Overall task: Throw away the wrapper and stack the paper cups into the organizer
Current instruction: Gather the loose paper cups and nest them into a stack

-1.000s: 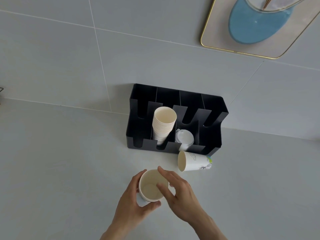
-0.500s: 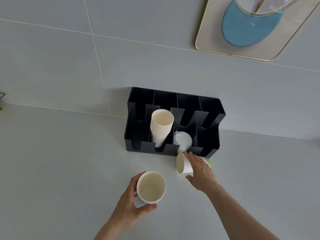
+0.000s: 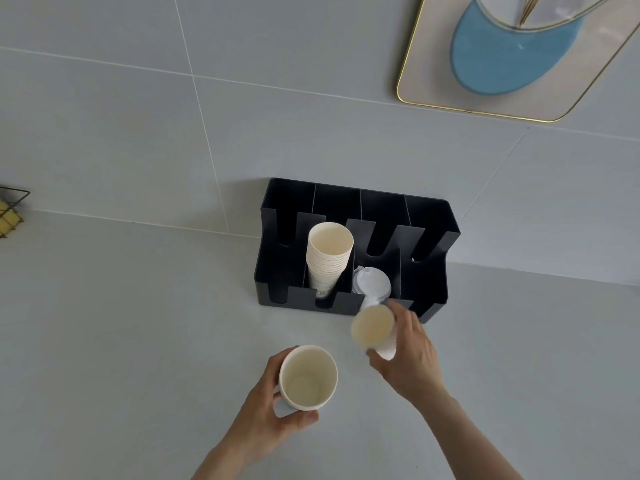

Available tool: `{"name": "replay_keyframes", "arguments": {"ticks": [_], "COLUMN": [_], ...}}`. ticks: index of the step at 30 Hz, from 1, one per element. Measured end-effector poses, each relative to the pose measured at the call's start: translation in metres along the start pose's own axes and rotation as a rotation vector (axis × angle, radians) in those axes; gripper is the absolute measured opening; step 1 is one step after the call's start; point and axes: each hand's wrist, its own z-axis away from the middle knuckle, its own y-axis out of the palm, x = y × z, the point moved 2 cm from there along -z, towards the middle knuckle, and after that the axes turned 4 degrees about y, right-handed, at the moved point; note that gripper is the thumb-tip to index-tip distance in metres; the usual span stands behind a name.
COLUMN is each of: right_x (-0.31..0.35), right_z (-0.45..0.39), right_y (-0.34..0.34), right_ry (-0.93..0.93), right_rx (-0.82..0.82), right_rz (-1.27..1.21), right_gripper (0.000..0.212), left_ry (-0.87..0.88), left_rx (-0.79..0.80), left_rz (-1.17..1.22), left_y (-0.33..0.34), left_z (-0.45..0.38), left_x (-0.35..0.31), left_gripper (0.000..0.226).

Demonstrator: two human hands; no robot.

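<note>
My left hand [image 3: 263,410] grips an upright white paper cup [image 3: 307,377] above the counter, its mouth facing me. My right hand [image 3: 408,355] holds a second paper cup [image 3: 373,327], lifted off the counter and tilted, blurred by motion, just in front of the organizer. The black organizer [image 3: 429,244] stands against the tiled wall. A stack of paper cups [image 3: 329,258] leans in its second slot from the left. White plastic lids [image 3: 372,285] sit in the slot to the right of the stack. No wrapper is in view.
A gold-rimmed tray [image 3: 412,81] with a blue shape hangs on the wall at the upper right. A black wire basket [image 3: 14,209] with something yellow in it is at the left edge. The grey counter [image 3: 121,341] spreads to the left.
My right hand has picked the lying cup up from the counter and turned it toward me. My left hand still holds its cup in about the same place.
</note>
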Motion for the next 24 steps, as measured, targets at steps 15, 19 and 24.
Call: {"name": "replay_keyframes", "arguments": {"ticks": [15, 19, 24], "right_x": [0.090, 0.078, 0.072], "right_z": [0.057, 0.061, 0.061], "right_y": [-0.024, -0.004, 0.003], "right_ry": [-0.195, -0.195, -0.126], "right_rx": [0.258, 0.366, 0.354], "right_rz": [-0.457, -0.282, -0.237], "right_gripper": [0.091, 0.100, 0.086], "left_ry": [-0.073, -0.052, -0.057], "left_rx": [0.015, 0.014, 0.013], "left_rz": [-0.031, -0.041, -0.031], "left_y": [0.004, 0.004, 0.005], "left_z": [-0.005, -0.005, -0.004], "left_x": [-0.007, -0.006, -0.007], "left_gripper": [0.086, 0.090, 0.094]}}
